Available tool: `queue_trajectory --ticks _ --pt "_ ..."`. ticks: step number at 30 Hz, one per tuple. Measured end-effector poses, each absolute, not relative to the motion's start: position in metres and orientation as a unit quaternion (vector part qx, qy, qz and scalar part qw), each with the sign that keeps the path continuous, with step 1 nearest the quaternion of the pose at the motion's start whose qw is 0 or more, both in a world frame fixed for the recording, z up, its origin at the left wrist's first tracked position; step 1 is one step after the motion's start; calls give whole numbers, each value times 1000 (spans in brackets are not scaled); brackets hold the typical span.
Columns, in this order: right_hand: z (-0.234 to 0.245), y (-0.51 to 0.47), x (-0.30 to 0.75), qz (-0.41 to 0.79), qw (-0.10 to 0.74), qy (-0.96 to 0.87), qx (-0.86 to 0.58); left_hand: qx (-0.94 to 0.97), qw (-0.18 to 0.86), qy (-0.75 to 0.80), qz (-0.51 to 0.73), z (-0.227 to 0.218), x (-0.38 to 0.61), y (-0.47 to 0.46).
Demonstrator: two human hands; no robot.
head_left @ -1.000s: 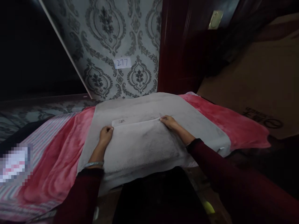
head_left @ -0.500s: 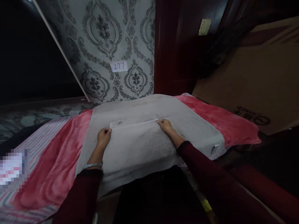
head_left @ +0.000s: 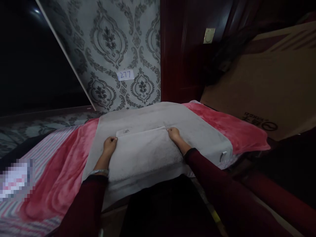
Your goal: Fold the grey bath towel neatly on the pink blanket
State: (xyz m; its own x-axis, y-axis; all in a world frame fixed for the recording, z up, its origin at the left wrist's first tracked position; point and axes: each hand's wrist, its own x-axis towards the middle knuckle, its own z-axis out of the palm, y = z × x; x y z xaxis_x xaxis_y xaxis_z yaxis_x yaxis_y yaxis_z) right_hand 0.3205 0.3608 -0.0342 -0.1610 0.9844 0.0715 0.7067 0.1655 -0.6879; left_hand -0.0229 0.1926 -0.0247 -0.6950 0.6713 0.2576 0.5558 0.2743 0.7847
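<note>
A white towel (head_left: 143, 153) with a fluffy surface lies spread over a larger pale grey cloth (head_left: 145, 116). At the towel's far left corner, my left hand (head_left: 110, 144) is closed in a pinch on the edge. My right hand (head_left: 174, 134) pinches the far right corner between thumb and fingers. Between the two hands the far edge runs nearly straight, and a small dark-printed label (head_left: 126, 131) shows beside it near the left end. The towel's near part drapes toward me over the front edge.
A red-pink blanket (head_left: 76, 148) shows on both sides of the grey cloth, over a striped sheet (head_left: 46, 148). A large cardboard box (head_left: 266, 85) stands at right. Behind are a patterned wall (head_left: 145, 52) with a paper marked 277 (head_left: 125, 75) and a dark screen (head_left: 41, 65).
The view has shifted slightly. Both hands keep their pinch on the towel's far corners, and the towel lies much as before.
</note>
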Motion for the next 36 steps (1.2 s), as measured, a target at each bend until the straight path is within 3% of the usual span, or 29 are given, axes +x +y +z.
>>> queue_trajectory --ticks 9,12,17,24,31,36 --pt "-18 338 332 239 261 -749 -561 428 22 811 399 -2 -19 192" --pt "-24 319 340 209 257 -791 -514 570 -32 765 299 -3 9 188" --pt "-36 300 350 196 246 -812 -492 659 5 742 119 -22 46 182" --pt "-21 292 351 164 208 -823 -503 654 -4 750 100 -26 46 180" --pt "5 288 305 85 231 -887 -390 655 -22 750 93 -26 48 180" --pt "-22 299 300 139 132 -880 -434 649 -24 758 60 -24 50 178"
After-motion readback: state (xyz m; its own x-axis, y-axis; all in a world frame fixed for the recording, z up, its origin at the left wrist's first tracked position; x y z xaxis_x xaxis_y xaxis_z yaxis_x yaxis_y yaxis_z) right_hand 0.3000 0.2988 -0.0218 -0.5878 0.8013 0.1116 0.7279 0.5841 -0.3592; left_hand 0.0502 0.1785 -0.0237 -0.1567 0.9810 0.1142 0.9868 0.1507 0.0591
